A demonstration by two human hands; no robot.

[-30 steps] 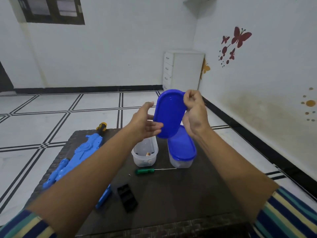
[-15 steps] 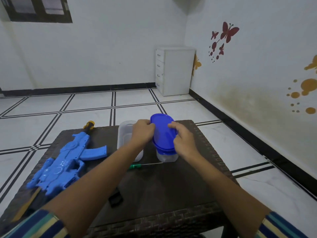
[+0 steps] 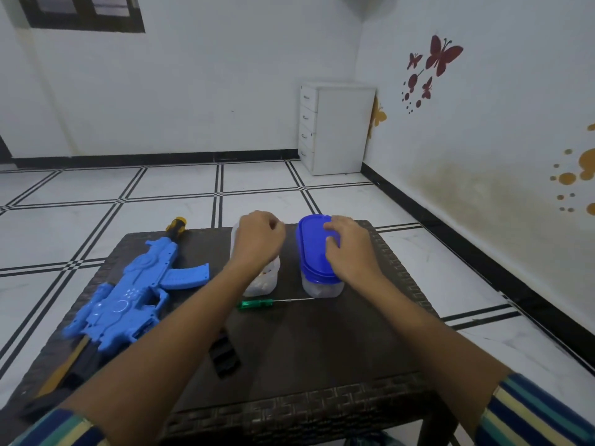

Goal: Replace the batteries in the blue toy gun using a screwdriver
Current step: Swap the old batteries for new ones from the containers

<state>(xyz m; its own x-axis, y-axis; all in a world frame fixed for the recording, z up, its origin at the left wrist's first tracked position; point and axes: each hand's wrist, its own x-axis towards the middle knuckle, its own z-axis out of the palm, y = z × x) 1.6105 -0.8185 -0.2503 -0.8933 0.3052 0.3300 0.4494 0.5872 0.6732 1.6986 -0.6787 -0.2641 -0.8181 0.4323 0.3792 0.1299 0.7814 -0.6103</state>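
Reaching over the open tub (image 3: 269,281), the left hand (image 3: 257,244) curls its fingers, round a battery or not I cannot tell; the right hand (image 3: 351,252) presses bent fingertips on the spare blue lid (image 3: 314,246), seemingly parked aside. The blue toy gun (image 3: 135,294) and screwdriver (image 3: 267,303) lie untouched on the table (image 3: 322,349).

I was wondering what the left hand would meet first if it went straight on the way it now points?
Most likely the open clear container, over which the left hand hovers, fingers curled; depth is hard to judge.
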